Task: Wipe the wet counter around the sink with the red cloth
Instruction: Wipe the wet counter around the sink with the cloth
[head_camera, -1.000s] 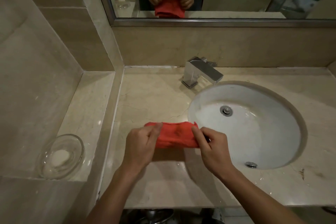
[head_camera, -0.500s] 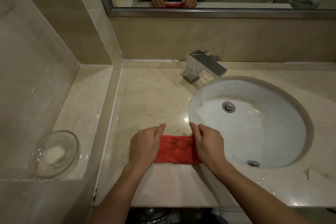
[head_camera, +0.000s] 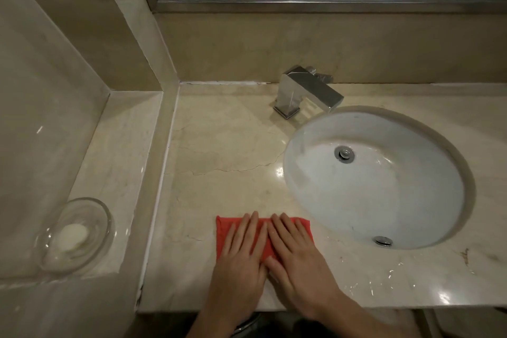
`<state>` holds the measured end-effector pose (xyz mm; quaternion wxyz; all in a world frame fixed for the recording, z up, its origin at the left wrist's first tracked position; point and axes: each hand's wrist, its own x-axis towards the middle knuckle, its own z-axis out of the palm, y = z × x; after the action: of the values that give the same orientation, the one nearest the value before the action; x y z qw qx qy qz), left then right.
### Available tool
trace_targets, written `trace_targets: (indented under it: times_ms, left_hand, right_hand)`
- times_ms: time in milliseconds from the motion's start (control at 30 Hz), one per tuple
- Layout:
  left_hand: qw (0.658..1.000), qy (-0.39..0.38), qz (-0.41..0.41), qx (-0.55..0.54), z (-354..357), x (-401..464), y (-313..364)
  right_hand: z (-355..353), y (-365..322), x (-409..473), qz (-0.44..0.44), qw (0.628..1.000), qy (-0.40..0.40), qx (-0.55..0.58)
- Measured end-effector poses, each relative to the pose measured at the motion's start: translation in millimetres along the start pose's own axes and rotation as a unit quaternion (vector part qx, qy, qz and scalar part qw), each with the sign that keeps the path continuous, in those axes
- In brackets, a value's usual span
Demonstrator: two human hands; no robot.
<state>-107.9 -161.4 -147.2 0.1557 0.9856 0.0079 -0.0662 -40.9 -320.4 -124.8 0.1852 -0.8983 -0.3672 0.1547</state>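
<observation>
Straight, flat fingers of the left hand and the right hand press side by side on the red cloth; neither hand curls around or pinches it. The cloth lies on the counter near its front edge, just left of the sink rim. It looks like a flat, folded rectangle, evenly red, with 2 corners showing past the hands. Judging from the glinting droplets on the counter in front of the sink to the right, wiping looks barely begun: that wet patch and the stretch toward the faucet remain.
</observation>
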Motion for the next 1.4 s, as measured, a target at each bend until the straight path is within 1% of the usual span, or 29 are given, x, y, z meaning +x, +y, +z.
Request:
trace_targets:
  times_ms: [67,167,267,367,433,567,700,767,900,1033,1133,1233,1400]
  left_hand:
    - [1.000,-0.026,-0.003,0.011,4,-14,6]
    - [0.999,-0.027,0.001,0.021,-1,-13,5]
    - [0.999,0.003,0.004,0.042,-11,22,-12]
    - [0.998,0.014,-0.013,0.059,-25,66,-32]
    - [0.997,0.012,-0.025,0.070,-29,77,-37]
    - [0.996,0.022,-0.060,0.067,-22,54,-24]
    - [0.999,0.016,-0.037,0.034,-9,9,-2]
    - [0.999,0.012,-0.041,0.014,-6,2,0]
    - [0.996,0.031,-0.082,0.030,-17,40,-7]
    - [0.995,0.031,-0.091,0.035,-25,69,-12]
    - [0.994,0.031,-0.101,0.042,-18,57,-1]
    - [0.992,0.039,-0.106,0.054,-4,31,22]
    - [0.997,0.012,-0.071,0.035,22,-16,71]
  right_hand:
    - [6,-4,-20,0.006,1.000,-0.005,-0.009]
    - [9,-10,-22,0.035,0.999,-0.003,-0.005]
    - [-3,-4,17,0.057,0.998,0.008,0.007]
    - [-17,8,64,0.060,0.998,0.002,-0.019]
    - [-20,14,77,0.059,0.997,-0.003,-0.044]
    - [-4,5,56,0.089,0.993,0.024,-0.072]
    - [20,-14,10,0.143,0.985,0.072,-0.066]
    - [28,-21,0,0.165,0.981,0.084,-0.062]
    - [19,-13,32,0.167,0.978,0.094,-0.086]
    - [3,5,57,0.154,0.980,0.072,-0.098]
    - [3,6,43,0.139,0.982,0.068,-0.105]
    - [9,6,10,0.139,0.983,0.066,-0.103]
    - [18,13,-72,0.143,0.982,0.064,-0.106]
